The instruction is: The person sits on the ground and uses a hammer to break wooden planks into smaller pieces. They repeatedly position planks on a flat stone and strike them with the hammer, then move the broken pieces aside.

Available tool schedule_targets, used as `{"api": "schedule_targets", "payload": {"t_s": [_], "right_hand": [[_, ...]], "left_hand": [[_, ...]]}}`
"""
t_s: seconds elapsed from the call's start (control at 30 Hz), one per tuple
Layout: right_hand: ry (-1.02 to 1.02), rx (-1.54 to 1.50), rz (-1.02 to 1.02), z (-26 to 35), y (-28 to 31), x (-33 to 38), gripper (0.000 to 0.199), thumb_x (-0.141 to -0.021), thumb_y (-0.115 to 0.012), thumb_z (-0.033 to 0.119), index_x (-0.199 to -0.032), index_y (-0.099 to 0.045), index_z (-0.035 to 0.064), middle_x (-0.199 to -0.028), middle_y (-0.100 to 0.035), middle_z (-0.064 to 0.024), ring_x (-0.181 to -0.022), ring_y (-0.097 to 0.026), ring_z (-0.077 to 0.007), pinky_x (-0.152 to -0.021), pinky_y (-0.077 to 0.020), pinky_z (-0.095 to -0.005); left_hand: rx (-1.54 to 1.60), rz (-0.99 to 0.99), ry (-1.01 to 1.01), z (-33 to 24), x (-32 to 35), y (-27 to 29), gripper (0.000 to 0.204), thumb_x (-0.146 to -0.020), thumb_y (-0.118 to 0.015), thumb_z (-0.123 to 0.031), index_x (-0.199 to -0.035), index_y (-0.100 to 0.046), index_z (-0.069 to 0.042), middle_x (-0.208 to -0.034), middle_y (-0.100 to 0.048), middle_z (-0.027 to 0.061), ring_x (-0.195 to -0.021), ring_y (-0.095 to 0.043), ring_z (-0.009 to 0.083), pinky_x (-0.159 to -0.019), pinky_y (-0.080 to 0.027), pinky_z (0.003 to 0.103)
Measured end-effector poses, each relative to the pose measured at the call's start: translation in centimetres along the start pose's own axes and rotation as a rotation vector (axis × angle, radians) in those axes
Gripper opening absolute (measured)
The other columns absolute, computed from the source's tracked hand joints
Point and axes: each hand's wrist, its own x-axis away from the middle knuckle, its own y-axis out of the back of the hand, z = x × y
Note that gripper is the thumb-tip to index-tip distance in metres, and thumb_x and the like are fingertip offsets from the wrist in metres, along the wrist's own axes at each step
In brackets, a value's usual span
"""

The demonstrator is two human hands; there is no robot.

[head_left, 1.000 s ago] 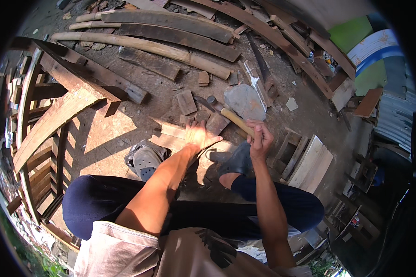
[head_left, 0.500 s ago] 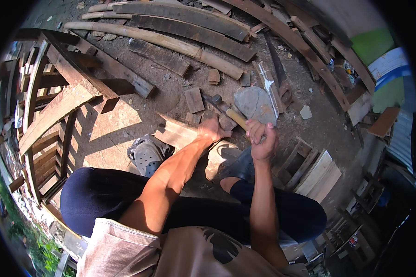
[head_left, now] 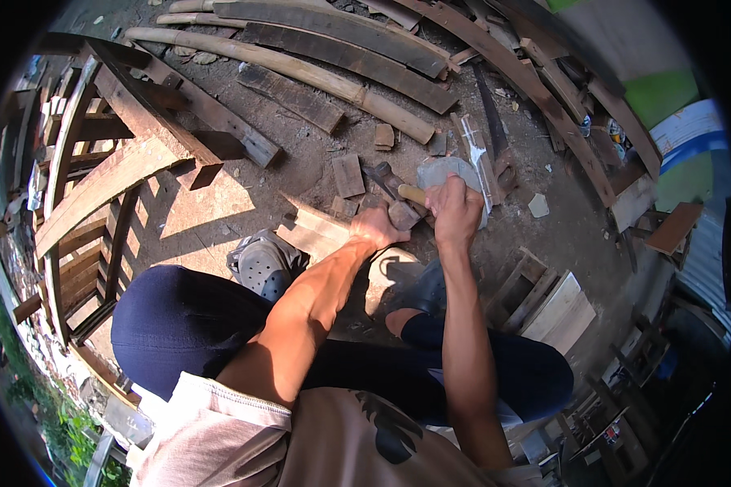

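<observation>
My right hand (head_left: 456, 213) is closed round the light wooden handle (head_left: 413, 194) of a hammer. The dark hammer head (head_left: 388, 178) is just beyond my left hand, above the ground. My left hand (head_left: 376, 227) grips a short piece of wood (head_left: 404, 215) low between my feet; its fingers are partly hidden. A pale board (head_left: 313, 230) lies beside my left forearm, its far end out of sight behind the hand. Close beyond the hammer is a flat grey round slab (head_left: 447, 172), partly covered by my right hand.
A wooden frame (head_left: 142, 174) stands at the left. Long planks (head_left: 349, 69) and a bamboo pole (head_left: 300, 75) lie at the far side. A handsaw (head_left: 505, 174) and a white-stained wood strip (head_left: 477, 158) lie beyond the slab. Small wooden offcuts (head_left: 348, 176) are scattered nearby.
My right hand has moved forward and slightly left, and the hammer handle now lies flatter. My left hand stays on the wood. The whole view has shifted a little.
</observation>
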Motion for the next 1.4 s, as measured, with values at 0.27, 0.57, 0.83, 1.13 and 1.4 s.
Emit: {"api": "schedule_targets", "payload": {"t_s": [0.27, 0.57, 0.83, 1.13, 1.4], "right_hand": [[0.113, -0.16, 0.054, -1.2, 2.8, 1.4, 0.053, -0.1, -0.041, 0.017, -0.048, -0.034, 0.01, -0.046, -0.04, -0.0041, -0.047, -0.044, -0.0176, -0.079, -0.0494, -0.042], [0.028, -0.144, -0.051, -1.3, 3.3, 2.1, 0.057, -0.1, -0.049, 0.025, -0.046, -0.036, 0.013, -0.044, -0.04, -0.0039, -0.051, -0.049, -0.0194, -0.081, -0.0488, -0.0424], [-0.107, -0.174, -0.127, -0.7, 3.1, 3.0, 0.055, -0.097, -0.058, 0.027, -0.048, -0.04, 0.0115, -0.047, -0.041, -0.0029, -0.05, -0.048, -0.0161, -0.068, -0.0467, -0.0339], [-0.117, 0.752, 0.417, 5.6, 2.0, -6.6, 0.035, -0.088, -0.062, 0.034, -0.091, -0.069, 0.0006, -0.068, -0.066, -0.0092, -0.063, -0.062, -0.0174, -0.065, -0.0489, -0.033], [0.372, 1.351, 0.634, -6.7, 1.9, -19.4, 0.025, -0.087, -0.058, 0.021, -0.102, -0.064, 0.0017, -0.099, -0.067, -0.0215, -0.097, -0.064, -0.0398, -0.085, -0.0501, -0.0462]], "left_hand": [[-0.088, 0.001, -0.07, 0.3, -0.2, -0.1, 0.108, -0.059, -0.074, -0.074, -0.13, -0.047, 0.003, -0.105, -0.069, 0.0243, -0.1, -0.067, 0.038, -0.089, -0.052, 0.042], [-0.183, -0.401, -0.647, 1.7, 1.3, 7.9, 0.07, -0.074, -0.066, -0.048, -0.125, -0.05, -0.003, -0.116, -0.057, 0.0182, -0.113, -0.054, 0.0359, -0.097, -0.043, 0.046], [-0.254, 0.055, -0.883, -6.6, 1.7, 7.9, 0.06, -0.067, -0.075, -0.043, -0.111, -0.06, -0.005, -0.1, -0.067, 0.0203, -0.098, -0.063, 0.0395, -0.084, -0.048, 0.046], [0.056, 0.026, -0.97, -4.7, -1.0, 5.3, 0.028, -0.075, -0.071, -0.028, -0.087, -0.063, -0.004, -0.081, -0.066, 0.0185, -0.082, -0.064, 0.0388, -0.073, -0.05, 0.044], [-0.175, -0.033, -0.983, -4.2, 0.9, 8.7, 0.038, -0.083, -0.07, -0.028, -0.113, -0.064, -0.006, -0.108, -0.066, 0.0157, -0.104, -0.062, 0.0336, -0.089, -0.05, 0.042]]}}
